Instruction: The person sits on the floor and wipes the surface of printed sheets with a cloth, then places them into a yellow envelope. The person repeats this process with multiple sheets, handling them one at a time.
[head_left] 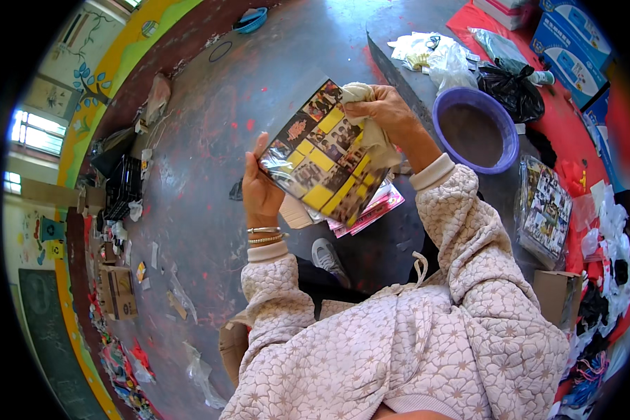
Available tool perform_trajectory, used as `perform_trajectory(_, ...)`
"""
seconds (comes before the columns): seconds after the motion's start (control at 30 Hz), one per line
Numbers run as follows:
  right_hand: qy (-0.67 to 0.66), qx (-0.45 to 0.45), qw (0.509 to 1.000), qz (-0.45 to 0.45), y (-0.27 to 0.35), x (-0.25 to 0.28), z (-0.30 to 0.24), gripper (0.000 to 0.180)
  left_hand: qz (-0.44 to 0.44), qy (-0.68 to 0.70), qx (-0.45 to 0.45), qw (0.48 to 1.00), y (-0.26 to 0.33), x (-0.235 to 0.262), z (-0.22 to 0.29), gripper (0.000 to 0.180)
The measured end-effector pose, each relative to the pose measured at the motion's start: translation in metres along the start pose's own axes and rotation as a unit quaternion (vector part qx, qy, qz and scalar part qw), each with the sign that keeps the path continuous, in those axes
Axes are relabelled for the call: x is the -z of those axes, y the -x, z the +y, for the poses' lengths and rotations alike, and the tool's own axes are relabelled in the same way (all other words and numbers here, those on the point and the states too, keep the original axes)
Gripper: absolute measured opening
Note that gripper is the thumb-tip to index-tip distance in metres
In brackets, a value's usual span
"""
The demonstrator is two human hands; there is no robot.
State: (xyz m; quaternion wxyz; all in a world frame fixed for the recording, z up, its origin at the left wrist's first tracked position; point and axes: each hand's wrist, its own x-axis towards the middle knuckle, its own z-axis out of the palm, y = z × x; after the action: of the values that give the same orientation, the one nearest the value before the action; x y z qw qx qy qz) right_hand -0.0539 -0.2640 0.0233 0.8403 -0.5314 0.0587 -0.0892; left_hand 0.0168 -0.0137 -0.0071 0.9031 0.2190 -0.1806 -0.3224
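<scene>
My left hand (259,192) holds the left edge of a glossy picture book (322,157) with a yellow and photo-patterned cover, tilted up in front of me. My right hand (385,112) grips a pale cloth (367,126) and presses it against the book's upper right part. Under the book lie more flat items, among them a pink-edged booklet (378,206). Bangles sit on my left wrist.
A purple basin (477,129) stands to the right, with a black bag (514,91) and white plastic bags (434,56) behind it. A wrapped stack of similar books (544,210) lies at the right. Blue-white cartons (570,42) stand far right. A cardboard box (117,290) and litter lie on the floor at left.
</scene>
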Motion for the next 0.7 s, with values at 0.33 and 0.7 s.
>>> perform_trajectory(0.33, 0.398, 0.195, 0.896, -0.035, 0.007, -0.011, -0.007, 0.017, 0.12, -0.506, 0.005, 0.854, 0.002, -0.047, 0.018, 0.048)
perform_trajectory(0.7, 0.338, 0.158, 0.926, -0.054, -0.002, -0.014, 0.014, 0.017, 0.051, -0.18, 0.232, 0.954, 0.0, -0.023, -0.017, 0.028)
